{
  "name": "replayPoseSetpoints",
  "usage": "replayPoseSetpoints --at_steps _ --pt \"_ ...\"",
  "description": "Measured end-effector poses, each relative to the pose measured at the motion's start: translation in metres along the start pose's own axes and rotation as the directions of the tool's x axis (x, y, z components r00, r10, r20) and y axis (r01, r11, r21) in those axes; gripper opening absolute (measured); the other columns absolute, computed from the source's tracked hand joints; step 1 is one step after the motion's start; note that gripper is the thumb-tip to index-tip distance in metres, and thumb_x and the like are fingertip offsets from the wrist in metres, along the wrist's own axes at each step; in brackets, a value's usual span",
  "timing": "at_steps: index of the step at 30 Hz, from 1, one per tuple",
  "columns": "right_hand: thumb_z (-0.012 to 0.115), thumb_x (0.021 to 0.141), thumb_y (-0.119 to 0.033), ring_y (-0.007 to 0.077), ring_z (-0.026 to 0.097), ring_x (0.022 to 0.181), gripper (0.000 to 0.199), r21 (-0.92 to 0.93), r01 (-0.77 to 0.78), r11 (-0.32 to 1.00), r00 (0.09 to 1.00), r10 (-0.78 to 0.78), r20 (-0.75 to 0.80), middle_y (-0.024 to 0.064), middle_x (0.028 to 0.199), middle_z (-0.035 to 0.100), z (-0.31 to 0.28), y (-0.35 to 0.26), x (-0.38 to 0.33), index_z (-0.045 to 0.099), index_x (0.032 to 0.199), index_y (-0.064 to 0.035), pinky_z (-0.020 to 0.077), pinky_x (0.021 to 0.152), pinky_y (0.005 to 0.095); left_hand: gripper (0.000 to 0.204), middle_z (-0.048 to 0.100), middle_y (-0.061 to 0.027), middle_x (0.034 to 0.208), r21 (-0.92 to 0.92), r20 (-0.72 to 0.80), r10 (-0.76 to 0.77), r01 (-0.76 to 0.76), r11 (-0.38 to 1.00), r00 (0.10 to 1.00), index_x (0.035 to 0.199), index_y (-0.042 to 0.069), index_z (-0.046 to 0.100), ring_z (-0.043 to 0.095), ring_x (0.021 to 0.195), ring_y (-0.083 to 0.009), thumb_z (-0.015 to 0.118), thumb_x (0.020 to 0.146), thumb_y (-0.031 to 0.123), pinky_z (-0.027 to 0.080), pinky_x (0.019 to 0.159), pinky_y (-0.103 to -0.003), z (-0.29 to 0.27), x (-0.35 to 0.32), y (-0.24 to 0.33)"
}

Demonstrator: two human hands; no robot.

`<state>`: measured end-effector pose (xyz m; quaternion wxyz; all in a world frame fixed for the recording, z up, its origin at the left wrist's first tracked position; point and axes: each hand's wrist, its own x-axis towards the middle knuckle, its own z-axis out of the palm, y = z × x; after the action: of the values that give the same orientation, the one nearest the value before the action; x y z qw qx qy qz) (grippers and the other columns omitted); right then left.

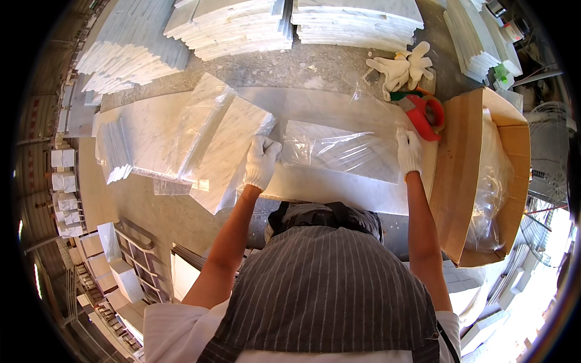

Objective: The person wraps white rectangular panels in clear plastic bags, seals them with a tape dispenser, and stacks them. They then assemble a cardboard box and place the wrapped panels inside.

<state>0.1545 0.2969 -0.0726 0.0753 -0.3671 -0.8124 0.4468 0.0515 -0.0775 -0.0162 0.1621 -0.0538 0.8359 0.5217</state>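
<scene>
At the centre of the frame, a tile (339,154) is laid flat on the worktop (351,192), presumably so that it is borne evenly, with clear film (357,144) spread over it. By its left end, the left hand (262,163) is curled into a near fist; film seems to be gripped there, perhaps for tension. By its right end, the fingers of the right hand (410,151) are bunched; whether anything is held cannot be told. The tape dispenser (431,123) is set just beyond that hand, probably for easy reach. Left of centre, wrapped tiles (227,136) are laid aslant, apparently leaving the middle free. At right, a box (455,175) is stood near the worktop's end, with film inside.
</scene>
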Motion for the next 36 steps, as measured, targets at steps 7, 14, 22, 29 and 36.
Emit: replayPoseSetpoints --at_steps 7,14,22,29,36 --pt "0.051 0.098 -0.053 0.0334 0.064 0.100 0.053 -0.016 -0.003 1.000 1.000 0.003 -0.011 0.0186 0.103 0.069 -0.001 -0.007 -0.003 0.068 0.102 -0.0033 0.0471 0.087 0.0413 0.046 0.063 -0.0100 0.110 0.107 0.161 0.026 -0.043 0.993 0.987 0.120 0.000 0.054 0.060 0.101 -0.0162 0.076 0.084 0.018 0.051 0.089 -0.033 0.005 -0.016 0.008" --pt "0.051 0.098 -0.052 0.0332 0.064 0.097 0.051 -0.019 0.045 0.999 0.999 -0.045 -0.008 0.0178 0.100 0.069 0.000 0.000 0.000 0.068 0.101 -0.0036 0.0473 0.085 0.0415 0.025 0.065 -0.0055 0.096 -0.062 0.198 0.079 -0.068 0.996 0.977 0.104 0.000 0.060 0.062 0.088 -0.0140 0.074 0.084 0.008 0.051 0.082 -0.030 0.002 -0.031 0.007" --pt "0.051 0.098 -0.052 0.0316 0.064 0.096 0.052 0.002 0.010 1.000 1.000 -0.010 0.018 0.0169 0.099 0.069 -0.002 -0.004 -0.001 0.067 0.100 -0.0030 0.0472 0.084 0.0401 0.018 0.063 -0.0024 0.086 0.119 0.108 0.143 -0.156 0.981 0.984 0.099 -0.001 0.061 0.057 0.082 -0.0097 0.071 0.088 0.009 0.050 0.078 -0.026 -0.002 -0.027 -0.007" --pt "0.053 0.098 -0.051 0.0300 0.064 0.095 0.051 0.034 0.028 0.999 0.999 -0.029 0.016 0.0160 0.098 0.070 -0.001 -0.004 -0.001 0.068 0.100 -0.0029 0.0473 0.084 0.0389 0.035 0.066 -0.0093 0.098 0.004 -0.002 0.022 -0.022 1.000 1.000 0.110 -0.005 0.059 0.062 0.092 -0.0159 0.072 0.088 0.019 0.051 0.083 -0.031 0.002 -0.020 -0.008" --pt "0.053 0.098 -0.051 0.0306 0.064 0.095 0.050 0.053 0.038 0.998 0.999 -0.039 0.019 0.0165 0.097 0.070 0.000 -0.001 0.001 0.068 0.098 -0.0028 0.0473 0.083 0.0393 0.044 0.069 -0.0132 0.104 0.058 0.030 -0.047 0.045 0.997 0.998 0.113 -0.004 0.062 0.065 0.096 -0.0198 0.079 0.080 0.020 0.052 0.085 -0.033 0.017 -0.020 0.032"
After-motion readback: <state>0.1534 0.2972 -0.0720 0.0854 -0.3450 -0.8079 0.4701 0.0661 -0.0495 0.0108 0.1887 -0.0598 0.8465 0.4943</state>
